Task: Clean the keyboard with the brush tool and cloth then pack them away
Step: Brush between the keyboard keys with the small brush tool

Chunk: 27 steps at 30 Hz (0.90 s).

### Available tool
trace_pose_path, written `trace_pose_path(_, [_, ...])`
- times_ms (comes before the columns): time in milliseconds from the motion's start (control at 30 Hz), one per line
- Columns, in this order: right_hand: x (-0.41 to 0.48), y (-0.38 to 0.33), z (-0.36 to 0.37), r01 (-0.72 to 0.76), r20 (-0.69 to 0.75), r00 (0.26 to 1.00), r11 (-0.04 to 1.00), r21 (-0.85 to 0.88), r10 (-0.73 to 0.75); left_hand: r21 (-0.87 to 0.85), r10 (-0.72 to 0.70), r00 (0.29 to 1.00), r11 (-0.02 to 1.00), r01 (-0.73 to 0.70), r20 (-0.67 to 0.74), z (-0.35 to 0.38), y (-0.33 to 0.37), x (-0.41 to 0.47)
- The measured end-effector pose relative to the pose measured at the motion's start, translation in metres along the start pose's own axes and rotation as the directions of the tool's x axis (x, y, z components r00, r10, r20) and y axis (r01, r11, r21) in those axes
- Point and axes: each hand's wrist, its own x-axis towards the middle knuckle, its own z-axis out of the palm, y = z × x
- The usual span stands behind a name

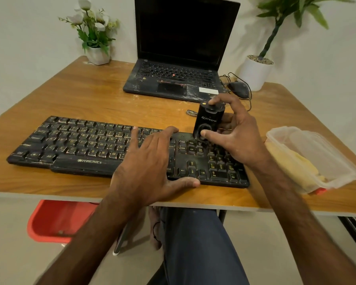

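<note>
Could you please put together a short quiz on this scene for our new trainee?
1. True or false: the left hand rests on the keyboard.
2. Which hand grips the brush tool? A) left B) right
3. Fill in: the yellow cloth lies inside the clear plastic ____.
Key: 1 true; 2 B, the right hand; 3 container.

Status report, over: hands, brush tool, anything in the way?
Left hand flat on keyboard. Right hand grips brush tool, upright above navigation keys. Nothing in the way.
</note>
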Motion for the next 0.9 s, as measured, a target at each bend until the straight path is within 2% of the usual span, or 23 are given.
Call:
trace_pose_path(167, [-0.012, -0.003, -0.009, -0.077, 0.174, 0.984, 0.967, 0.242, 0.035, 0.003, 0.000, 1.000, 1.000, 0.000, 0.002, 0.001, 0.000, 0.000])
trace_pose_path(300, [-0.007, -0.005, -0.004, -0.007, 0.046, 0.999, 0.998, 0.059, 0.005, -0.003, 0.009, 1.000, 1.000, -0.009, 0.007, 0.000, -0.001, 0.000])
trace_pose_path(467, [-0.009, -0.012, 0.016, -0.038, 0.176, 0.984, 0.982, 0.185, 0.005, 0.024, -0.003, 1.000, 1.000, 0.002, 0.014, 0.000, 0.000, -0.001])
trace_pose_path(600, [0.004, -0.014, 0.024, 0.065, 0.090, 0.994, 0.996, -0.059, -0.059, 0.009, -0.004, 1.000, 1.000, 0.003, 0.015, 0.001, 0.000, -0.001])
trace_pose_path(667, [0.011, -0.013, 0.022, 0.086, 0.067, 0.995, 0.989, -0.119, -0.078, -0.007, 0.002, 1.000, 1.000, -0.002, 0.008, 0.000, 0.000, -0.001])
trace_pose_path(833, [-0.005, -0.015, 0.020, -0.016, 0.152, 0.988, 0.995, 0.102, 0.000, -0.022, 0.003, 1.000, 1.000, -0.003, -0.018, 0.000, 0.000, -0.002])
trace_pose_path(900, [-0.009, -0.015, 0.021, -0.011, 0.147, 0.989, 0.992, 0.129, -0.008, -0.036, 0.004, 0.999, 0.999, -0.005, -0.032, 0.001, 0.000, -0.002])
